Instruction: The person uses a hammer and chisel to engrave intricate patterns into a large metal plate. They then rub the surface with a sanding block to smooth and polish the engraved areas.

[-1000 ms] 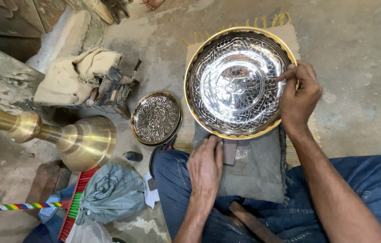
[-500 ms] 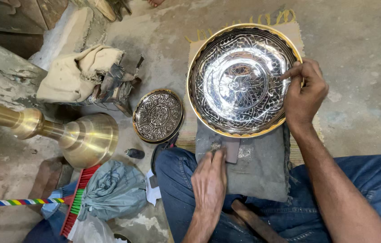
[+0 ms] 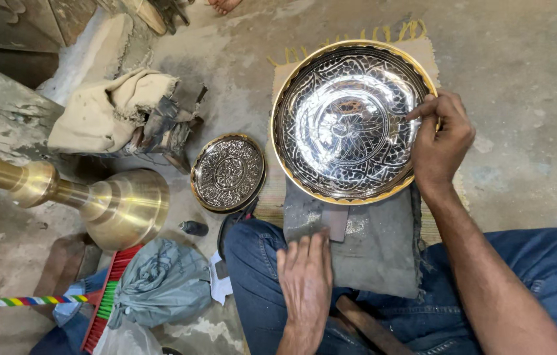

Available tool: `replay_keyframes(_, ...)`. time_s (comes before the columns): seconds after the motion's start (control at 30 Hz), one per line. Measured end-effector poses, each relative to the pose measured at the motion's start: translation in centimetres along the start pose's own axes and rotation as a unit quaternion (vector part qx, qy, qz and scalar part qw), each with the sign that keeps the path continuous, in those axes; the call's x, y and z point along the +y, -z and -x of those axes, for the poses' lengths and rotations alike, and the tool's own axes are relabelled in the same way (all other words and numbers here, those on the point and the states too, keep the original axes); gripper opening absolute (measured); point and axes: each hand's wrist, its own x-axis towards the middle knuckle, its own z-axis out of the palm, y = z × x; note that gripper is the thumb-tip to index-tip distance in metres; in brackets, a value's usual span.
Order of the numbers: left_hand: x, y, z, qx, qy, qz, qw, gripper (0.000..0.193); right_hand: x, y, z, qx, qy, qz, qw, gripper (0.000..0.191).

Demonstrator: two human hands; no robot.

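Observation:
A large engraved silver bowl with a brass rim (image 3: 350, 121) rests tilted on a grey cloth (image 3: 370, 246) over my lap. My right hand (image 3: 441, 141) grips the bowl's right rim, fingers curled over the edge, index finger pointing onto the inner surface. My left hand (image 3: 304, 283) lies flat, fingers together, on my jeans at the cloth's near left edge, holding nothing. A small dark flat piece (image 3: 335, 222) lies on the cloth just beyond its fingertips.
A smaller engraved plate (image 3: 228, 172) lies on the floor to the left. A brass stand (image 3: 104, 204) lies on its side farther left. A beige cloth bundle (image 3: 111, 115) with dark tools, a grey rag (image 3: 160, 283), a woven mat (image 3: 423, 46) under the bowl.
My left hand has slid back from the cloth toward my body. The right hand has shifted slightly along the bowl's rim.

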Motion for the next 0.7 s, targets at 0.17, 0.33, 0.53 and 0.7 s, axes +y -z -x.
replay_keyframes(0.17, -0.3, -0.4, -1.0, -0.007, -0.007, -0.003, 1.000, 0.012, 0.0, -0.1, 0.0, -0.006, -0.011, -0.002, 1.000, 0.024)
replay_keyframes(0.33, -0.7, -0.4, 0.0, 0.000, -0.010, 0.006, 1.000, 0.016, 0.0, -0.1, 0.1, 0.001, 0.004, -0.002, 1.000, 0.021)
replay_keyframes(0.53, -0.8, -1.0, -0.7, -0.006, -0.025, 0.005, 1.000, 0.013, 0.2, -0.1, 0.1, -0.005, -0.012, 0.004, 1.000, 0.021)
replay_keyframes(0.7, -0.9, -0.5, -0.1, -0.012, -0.004, 0.001, 1.000, 0.015, 0.2, -0.3, 0.1, 0.004, -0.003, -0.013, 1.000, 0.020)
